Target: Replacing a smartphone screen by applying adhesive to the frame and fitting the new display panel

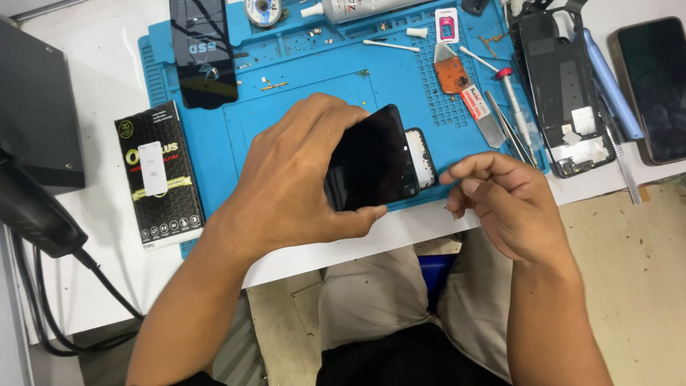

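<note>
My left hand [296, 175] grips a black phone screen panel [371, 161], tilted up over the near edge of a blue repair mat [286, 107]. Behind the panel, part of a phone frame [423, 156] shows at its right side. My right hand [500, 196] hovers just to the right of the panel, fingers curled with thumb and forefinger pinched together; I cannot tell whether anything small is between them.
On the mat lie another dark screen [204, 50], a scraper with an orange blade [457, 78], a screwdriver [511, 100], tweezers, cotton swabs and small screws. An opened phone body [564, 93] and a dark phone [654, 86] sit right. A black box [158, 171] lies left.
</note>
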